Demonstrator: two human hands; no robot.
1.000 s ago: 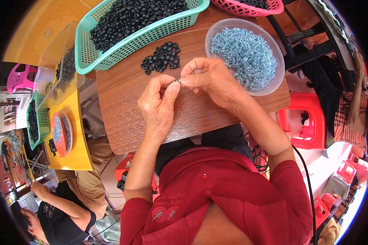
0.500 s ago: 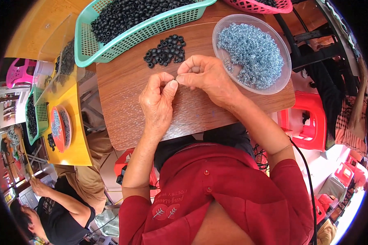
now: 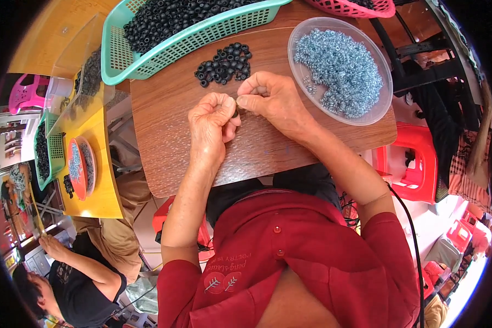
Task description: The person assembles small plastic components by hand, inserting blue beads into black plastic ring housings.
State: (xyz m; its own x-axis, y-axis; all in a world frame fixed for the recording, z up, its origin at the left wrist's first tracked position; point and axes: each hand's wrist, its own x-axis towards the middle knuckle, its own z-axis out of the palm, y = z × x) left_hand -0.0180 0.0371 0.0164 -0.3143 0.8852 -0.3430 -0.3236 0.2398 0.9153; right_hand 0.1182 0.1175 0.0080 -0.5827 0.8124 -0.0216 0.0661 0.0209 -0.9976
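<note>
My two hands meet over the middle of the wooden table, fingertips nearly touching. My left hand (image 3: 209,120) is closed, its thumb and curled fingers pinching a small round black piece (image 3: 235,114), mostly covered by the fingers. From the right, my right hand (image 3: 273,101) reaches in with thumb and forefinger pressed together beside that piece; whatever lies in this pinch is too small to make out. Just beyond the hands lies a loose pile of black, hollow round pieces (image 3: 224,65). To the right, a round clear plastic tub (image 3: 388,90) holds many small pale-blue rings (image 3: 341,71).
A mint-green basket (image 3: 197,46) full of black pieces stands at the far edge, a pink basket (image 3: 361,11) at far right. On the left, a yellow table (image 3: 106,180) bears a red bowl (image 3: 77,169). Another person (image 3: 82,273) sits there. Red stools (image 3: 413,164) stand at right.
My left hand has turned, its thumb tucked in and its lower fingers curled into view, and the black piece now shows below the fingertips. My right hand stays nearly in place.
</note>
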